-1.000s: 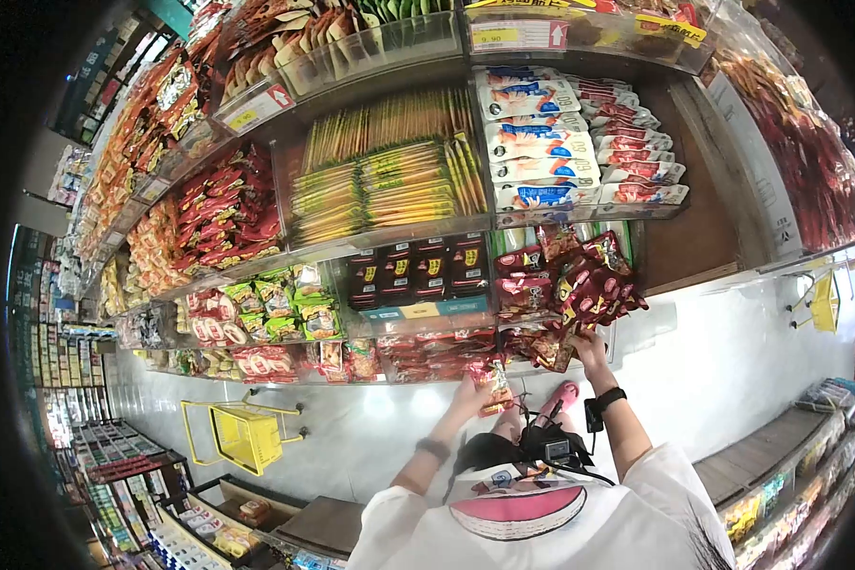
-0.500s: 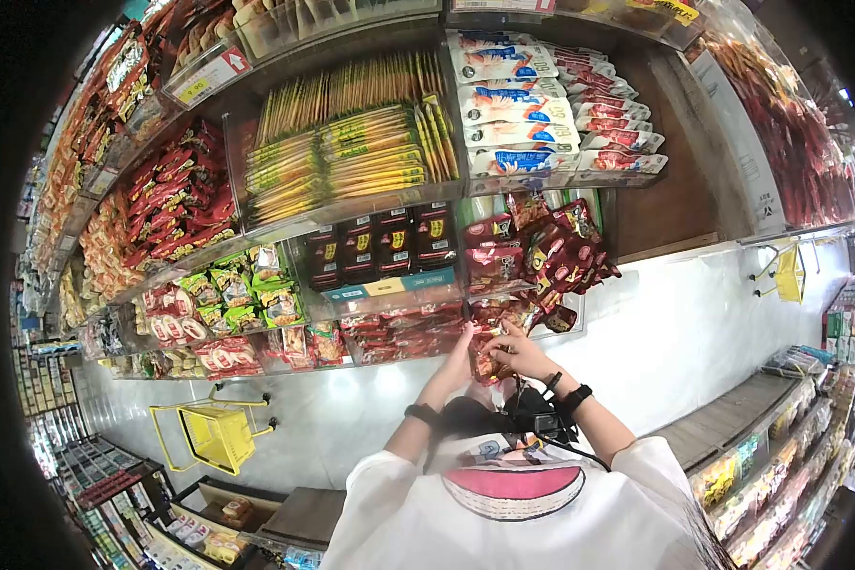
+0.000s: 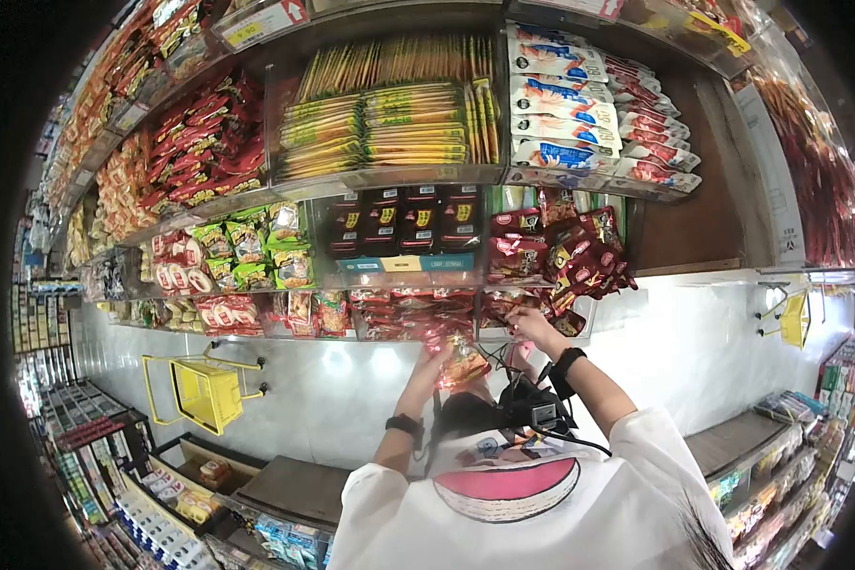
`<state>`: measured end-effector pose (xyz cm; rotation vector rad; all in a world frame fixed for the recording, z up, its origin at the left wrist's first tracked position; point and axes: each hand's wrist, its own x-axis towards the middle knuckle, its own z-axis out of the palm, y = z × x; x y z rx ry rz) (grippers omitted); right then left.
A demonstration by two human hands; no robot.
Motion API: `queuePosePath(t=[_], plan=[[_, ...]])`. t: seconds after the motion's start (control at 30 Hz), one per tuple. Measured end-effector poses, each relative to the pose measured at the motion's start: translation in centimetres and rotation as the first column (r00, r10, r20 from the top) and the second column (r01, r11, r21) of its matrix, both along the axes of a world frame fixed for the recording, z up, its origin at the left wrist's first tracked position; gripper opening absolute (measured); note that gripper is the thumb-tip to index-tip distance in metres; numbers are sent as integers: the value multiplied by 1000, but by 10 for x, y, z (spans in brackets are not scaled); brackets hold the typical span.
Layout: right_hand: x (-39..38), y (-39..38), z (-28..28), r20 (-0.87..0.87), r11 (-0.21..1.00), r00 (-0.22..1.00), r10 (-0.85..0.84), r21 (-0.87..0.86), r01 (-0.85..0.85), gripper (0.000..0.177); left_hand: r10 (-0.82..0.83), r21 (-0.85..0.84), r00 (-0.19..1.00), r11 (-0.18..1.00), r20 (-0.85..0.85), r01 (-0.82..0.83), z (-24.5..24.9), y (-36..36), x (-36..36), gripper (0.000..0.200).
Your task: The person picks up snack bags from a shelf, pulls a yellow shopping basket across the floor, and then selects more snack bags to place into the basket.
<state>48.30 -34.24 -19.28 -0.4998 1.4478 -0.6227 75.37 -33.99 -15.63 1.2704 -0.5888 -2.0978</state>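
My left hand (image 3: 431,363) is closed around the edge of a shiny red and orange snack packet (image 3: 465,365), held in front of the lowest shelf row. Up and to the right, my right hand (image 3: 539,330) reaches to the low bin, its bent fingers at the red snack packets (image 3: 500,304) there. What those fingers grip is too small to make out. Just above hang dark red packets (image 3: 589,255), bulging out of their compartment. Dark boxes (image 3: 404,226) stand in a tray to the left of them.
Higher shelves hold yellow-green packets (image 3: 413,128) and white-blue packets (image 3: 562,104). A yellow cart (image 3: 207,397) stands on the floor to the left, another yellow cart (image 3: 794,318) at the far right. A lower shelf unit (image 3: 731,446) stands behind on the right. Black cables (image 3: 532,389) hang at my chest.
My hands were together at one packet; now they are apart. The left has drawn the packet left, and the right has moved up to the bin. The view has shifted slightly.
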Motion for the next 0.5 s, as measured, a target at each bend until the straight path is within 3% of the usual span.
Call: queuePosePath(t=[0.07,0.1,0.2,0.23,0.3,0.47,0.5], plan=[[-20,-1,-12,111,992,987,-118,-37,123,37,36,-60,999,998,25,-35,-1,8,1,39],[-35,16,-99,261,945,920,-294,-65,321,44,43,-46,997,998,66,-40,3,12,1,39],[-40,1,-147,307,837,781,-543,266,478,42,47,-79,987,996,151,-35,-7,28,5,42],[-34,-9,-131,110,898,909,-402,244,368,36,47,-58,983,998,176,-37,-4,31,4,41],[-27,-23,-115,18,913,918,-397,113,393,32,115,-106,981,989,157,-100,6,37,-1,41],[-64,-7,-225,74,981,988,-138,-124,147,21,167,-120,972,982,164,-149,18,47,0,40],[-67,-5,-214,142,984,984,-107,-127,125,21,156,-122,968,983,195,-134,19,46,2,40]])
